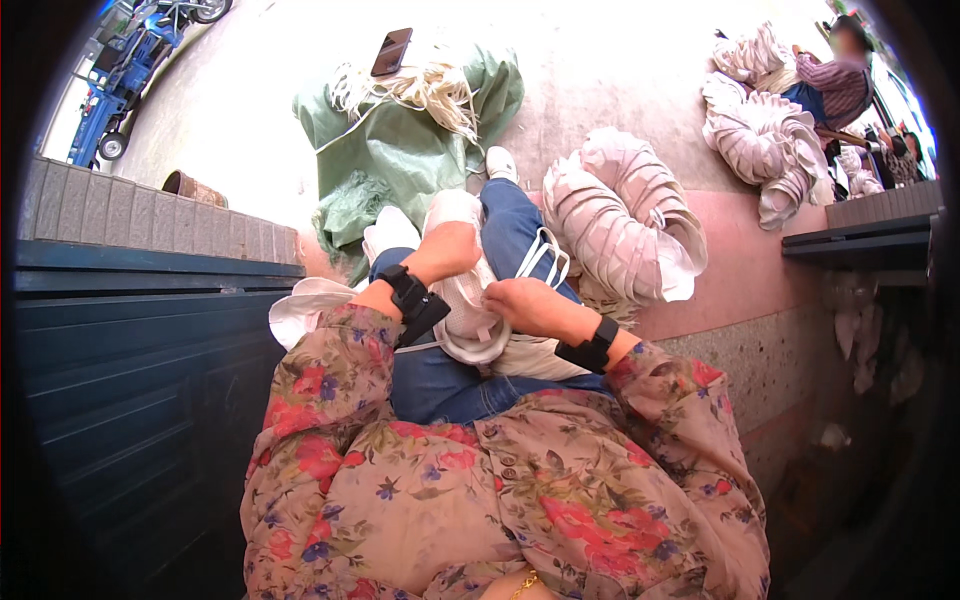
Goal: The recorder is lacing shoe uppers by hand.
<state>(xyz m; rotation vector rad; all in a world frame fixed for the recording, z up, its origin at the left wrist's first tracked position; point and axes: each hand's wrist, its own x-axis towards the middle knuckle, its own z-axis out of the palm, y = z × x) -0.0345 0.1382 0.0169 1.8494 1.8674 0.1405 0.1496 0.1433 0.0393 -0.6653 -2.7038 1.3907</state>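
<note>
A pale pinkish-white shoe upper [463, 325] lies lengthwise on my lap, between my thighs. My left hand [448, 252] is bent over its far part, fingers curled down onto or into it and mostly hidden. My right hand [528, 304] is at the upper's right edge with thumb and fingers pinched together. What sits in that pinch is too small to make out. A loop of white shoelace [548, 255] drapes over my right thigh. By my left forearm, another pale upper [300, 308] shows in part.
Ahead, a green sack [400, 150] bears a bundle of cream laces [437, 88] and a phone [392, 51]. Stacked uppers [610, 220] curve on the floor at right. Farther right, a person [840, 75] sits near more stacks [765, 140]. Dark blue panels [140, 370] stand at left.
</note>
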